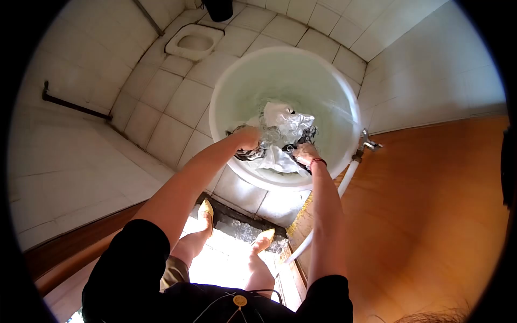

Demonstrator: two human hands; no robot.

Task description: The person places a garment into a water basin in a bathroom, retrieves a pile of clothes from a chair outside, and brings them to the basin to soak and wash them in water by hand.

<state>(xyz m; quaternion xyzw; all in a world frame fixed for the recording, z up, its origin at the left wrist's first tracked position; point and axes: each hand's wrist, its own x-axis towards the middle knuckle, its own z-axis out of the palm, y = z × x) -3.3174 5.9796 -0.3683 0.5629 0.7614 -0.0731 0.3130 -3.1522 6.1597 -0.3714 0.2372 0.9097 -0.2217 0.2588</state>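
A large white tub [217, 107] holds water and a wet black-and-white garment [293, 121], bunched up and partly under the surface. My left hand [247, 138] is closed on the dark part at the garment's left side, its fingertips hidden by water and cloth. At the right side, my right hand [306, 153], with a red band at the wrist, grips another dark part of the cloth. White folds lie between and beyond both hands, and the water around them is rippled.
A metal tap [370, 141] and a pale hose [347, 177] stand at the tub's right, beside a brown wooden door [431, 199]. A squat toilet [195, 42] and a black bin [219, 9] are at the back. My feet are at the dark sill [237, 215].
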